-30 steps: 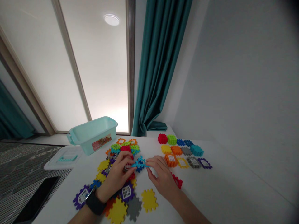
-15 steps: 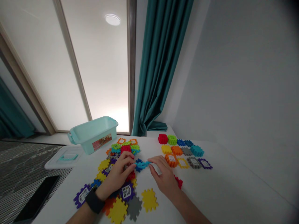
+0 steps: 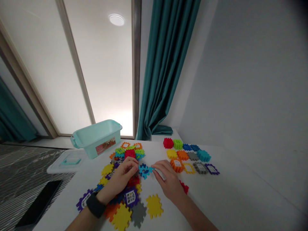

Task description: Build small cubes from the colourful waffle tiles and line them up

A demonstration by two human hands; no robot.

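Observation:
Between thumb and fingers, my right hand [image 3: 167,178] pinches the right edge of a light-blue interlocking toy tile [image 3: 144,172] with an opening in its middle. The tile is held over the table, with dark blue showing at its upper edge. Just left of it is my left hand [image 3: 124,175], its fingers curled in and the thumb close against them; whether anything is inside is hidden. Below that hand lies a heap of mixed tiles, among them a purple window tile [image 3: 131,197], a red tile [image 3: 133,182] and a yellow tile [image 3: 107,169].
At the back left stands a mint-green bin [image 3: 96,134], with a clear lid [image 3: 64,161] beside it. Tiles sorted by colour, including a red stack [image 3: 168,143] and a purple frame [image 3: 212,169], form rows at right. A yellow tile [image 3: 154,206] lies in front, a black phone [image 3: 38,203] at lower left.
My left fingers have come away from the light-blue tile and drawn slightly left. The tile has tilted so more of its face shows, still in my right hand.

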